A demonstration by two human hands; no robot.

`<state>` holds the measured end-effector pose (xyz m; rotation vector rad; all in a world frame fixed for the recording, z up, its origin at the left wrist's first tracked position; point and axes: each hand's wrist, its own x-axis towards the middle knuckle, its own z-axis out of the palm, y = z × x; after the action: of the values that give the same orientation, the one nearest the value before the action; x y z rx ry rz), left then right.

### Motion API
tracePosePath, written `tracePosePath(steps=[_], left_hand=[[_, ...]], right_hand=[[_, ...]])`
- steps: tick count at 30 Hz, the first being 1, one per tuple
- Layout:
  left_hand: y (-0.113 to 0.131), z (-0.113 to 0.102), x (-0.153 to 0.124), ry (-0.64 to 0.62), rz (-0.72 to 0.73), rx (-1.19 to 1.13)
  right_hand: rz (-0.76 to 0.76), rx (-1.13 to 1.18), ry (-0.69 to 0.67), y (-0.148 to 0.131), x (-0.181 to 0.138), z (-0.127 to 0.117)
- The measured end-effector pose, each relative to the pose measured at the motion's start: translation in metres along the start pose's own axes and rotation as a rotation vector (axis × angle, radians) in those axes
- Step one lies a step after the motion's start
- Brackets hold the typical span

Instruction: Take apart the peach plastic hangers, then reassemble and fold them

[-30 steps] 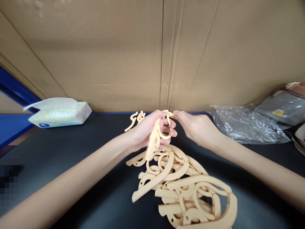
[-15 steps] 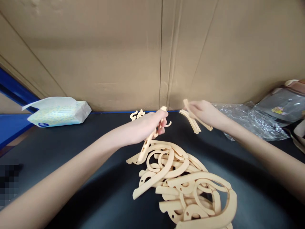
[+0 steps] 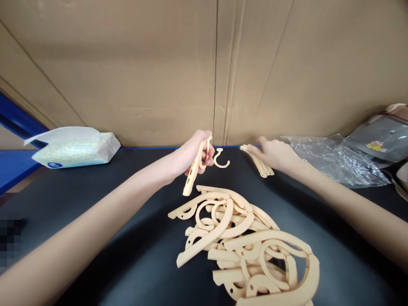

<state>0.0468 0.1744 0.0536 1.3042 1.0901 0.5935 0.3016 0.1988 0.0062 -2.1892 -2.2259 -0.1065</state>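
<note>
My left hand (image 3: 193, 153) is closed round a beige plastic hanger piece (image 3: 191, 176) that hangs down from my fist, with a small beige hook (image 3: 221, 159) beside my fingers. My right hand (image 3: 276, 154) lies over a short stack of straight beige strips (image 3: 256, 159) at the back of the black table (image 3: 95, 204); its fingers rest on the strips. In front of both hands lies a heap of several curved beige hanger parts (image 3: 245, 242).
A cardboard wall (image 3: 204, 72) closes off the back. A tissue pack (image 3: 73, 146) sits at the back left by a blue frame (image 3: 15, 123). Crumpled clear plastic (image 3: 328, 159) and a grey bag (image 3: 379, 140) lie at the back right.
My hands have parted. The right hand carried strips to the right and set them down on the table at the back. The left hand rose slightly with the hanger piece.
</note>
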Motion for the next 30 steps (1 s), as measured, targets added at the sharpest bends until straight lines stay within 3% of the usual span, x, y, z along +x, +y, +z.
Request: tracePosePath(steps=[11, 15, 17, 20, 22, 26, 30], left_hand=[[0.003, 0.005, -0.009, -0.011, 0.077, 0.176], [0.002, 0.009, -0.009, 0.01, 0.109, 0.139], [0.002, 0.013, -0.009, 0.075, 0.126, 0.096], [0.004, 0.022, -0.01, 0.132, 0.134, 0.064], [0.005, 0.027, -0.012, 0.112, 0.15, 0.053], [0.008, 0.033, -0.018, 0.093, 0.256, 0.046], [0.012, 0.031, -0.024, 0.238, 0.359, 0.111]], right_hand=[[-0.006, 0.091, -0.036, -0.009, -0.007, 0.0], [0.029, 0.091, 0.012, -0.015, -0.012, -0.01], [-0.035, 0.231, 0.054, -0.023, -0.019, -0.018], [-0.321, 0.784, 0.062, -0.038, -0.035, -0.033], [-0.46, 1.032, 0.005, -0.047, -0.046, -0.042], [-0.412, 1.237, -0.021, -0.05, -0.055, -0.054], [-0.323, 1.187, 0.043, -0.038, -0.05, -0.061]])
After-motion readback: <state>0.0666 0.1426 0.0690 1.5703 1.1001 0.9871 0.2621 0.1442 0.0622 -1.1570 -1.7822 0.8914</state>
